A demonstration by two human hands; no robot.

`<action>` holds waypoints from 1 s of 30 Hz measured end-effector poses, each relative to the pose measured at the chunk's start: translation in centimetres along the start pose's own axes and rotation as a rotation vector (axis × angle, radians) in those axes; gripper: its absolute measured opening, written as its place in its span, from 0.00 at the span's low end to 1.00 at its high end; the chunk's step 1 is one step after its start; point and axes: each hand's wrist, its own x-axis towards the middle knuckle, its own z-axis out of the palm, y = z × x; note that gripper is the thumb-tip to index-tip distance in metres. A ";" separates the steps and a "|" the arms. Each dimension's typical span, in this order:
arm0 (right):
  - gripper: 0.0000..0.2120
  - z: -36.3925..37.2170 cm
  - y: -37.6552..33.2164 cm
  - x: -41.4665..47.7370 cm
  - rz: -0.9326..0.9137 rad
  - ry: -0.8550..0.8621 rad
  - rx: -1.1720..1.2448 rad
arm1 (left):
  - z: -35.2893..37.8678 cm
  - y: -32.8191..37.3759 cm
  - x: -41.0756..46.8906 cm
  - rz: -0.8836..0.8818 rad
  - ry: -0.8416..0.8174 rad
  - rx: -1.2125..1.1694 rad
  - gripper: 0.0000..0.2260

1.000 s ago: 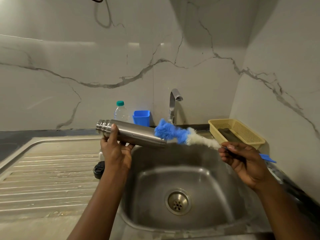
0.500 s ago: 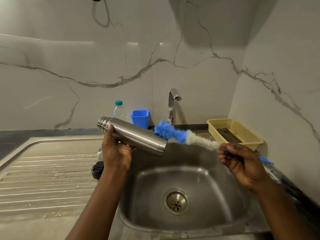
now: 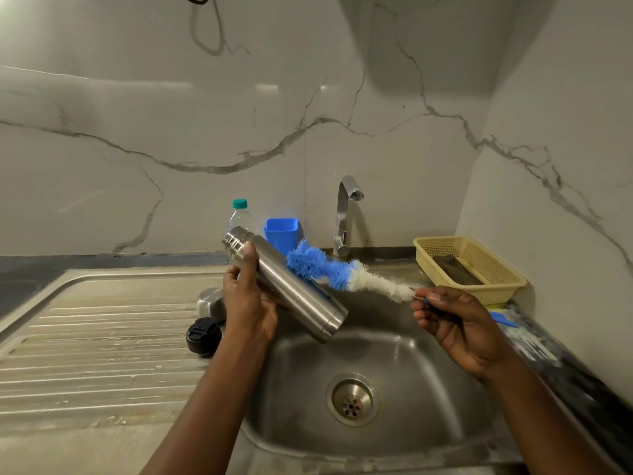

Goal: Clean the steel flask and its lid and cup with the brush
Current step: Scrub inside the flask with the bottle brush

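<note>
Above the sink (image 3: 428, 389), the left hand (image 3: 248, 303) wraps the steel flask (image 3: 294, 291), its long axis slanting from ridged neck (upper left) down-right to the base. The right hand (image 3: 455, 320) pinches the brush (image 3: 329, 270), its bristles against the flask's side.

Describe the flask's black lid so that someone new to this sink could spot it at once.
Start at the ribbed steel drainboard left of the sink basin. At its basin-side edge, just left of the left hand holding the steel flask, lies the lid. It is the only black thing there, low and round, while the steel cup just behind it is shiny metal.
</note>
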 end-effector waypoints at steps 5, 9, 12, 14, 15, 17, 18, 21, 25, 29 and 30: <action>0.13 -0.9 -1.1 -0.3 -0.022 0.008 0.003 | -0.1 0.1 0.3 0.001 -0.025 0.027 0.28; 0.13 -1.0 -0.6 -0.3 -0.027 0.010 0.030 | 0.1 -0.4 0.0 -0.009 -0.077 0.079 0.25; 0.12 -0.1 0.4 0.3 -0.031 0.008 0.026 | 0.4 -1.2 -0.6 -0.038 -0.124 0.140 0.17; 0.08 0.2 0.1 0.4 -0.035 -0.014 0.016 | 0.5 -1.2 -0.6 -0.057 -0.126 0.150 0.15; 0.11 -0.2 -0.2 0.4 -0.036 -0.028 0.016 | 0.5 -1.0 -0.5 -0.063 -0.124 0.154 0.15; 0.23 -0.9 -0.5 0.2 -0.034 -0.033 0.007 | 0.5 -0.6 -0.5 -0.069 -0.121 0.170 0.16; 0.23 -1.0 -0.6 0.1 -0.033 -0.024 0.011 | 0.5 -0.5 -0.5 -0.073 -0.125 0.178 0.16; 0.11 -0.1 -0.1 0.3 -0.045 -0.013 0.047 | 0.9 -0.6 -1.1 -0.087 -0.151 0.195 0.16; 0.10 1.2 0.6 0.7 -0.084 0.028 0.073 | 1.3 -1.0 -1.9 -0.089 -0.205 0.255 0.13; 0.15 0.6 0.2 0.5 -0.107 0.011 0.046 | 1.4 -0.8 -2.1 -0.089 -0.236 0.299 0.14; 0.20 0.3 0.0 0.4 -0.114 0.000 0.033 | 1.3 -0.7 -2.0 -0.091 -0.230 0.309 0.14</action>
